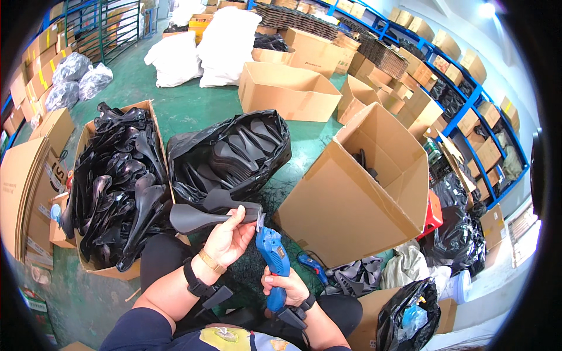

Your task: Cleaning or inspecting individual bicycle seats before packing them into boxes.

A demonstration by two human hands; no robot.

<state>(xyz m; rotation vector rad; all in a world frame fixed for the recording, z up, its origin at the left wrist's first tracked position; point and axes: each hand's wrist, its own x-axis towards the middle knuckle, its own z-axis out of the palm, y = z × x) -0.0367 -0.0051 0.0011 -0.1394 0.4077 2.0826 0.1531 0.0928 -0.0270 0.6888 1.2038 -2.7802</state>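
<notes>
Jutting leftward from left hand (227, 241), saddle (196, 219), blue tool (273, 253) in right hand (289, 285)

Left head-worn fisheye, facing downward, close range

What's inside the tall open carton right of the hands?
Inside the tall carton, some dark pieces show, too covered to identify. Its near side hides the bottom and anything lower.

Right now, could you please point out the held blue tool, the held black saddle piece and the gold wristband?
Held blue tool (273, 253): head view, mid-casing.
Held black saddle piece (198, 219): head view, left part.
Gold wristband (212, 261): head view, middle.
</notes>
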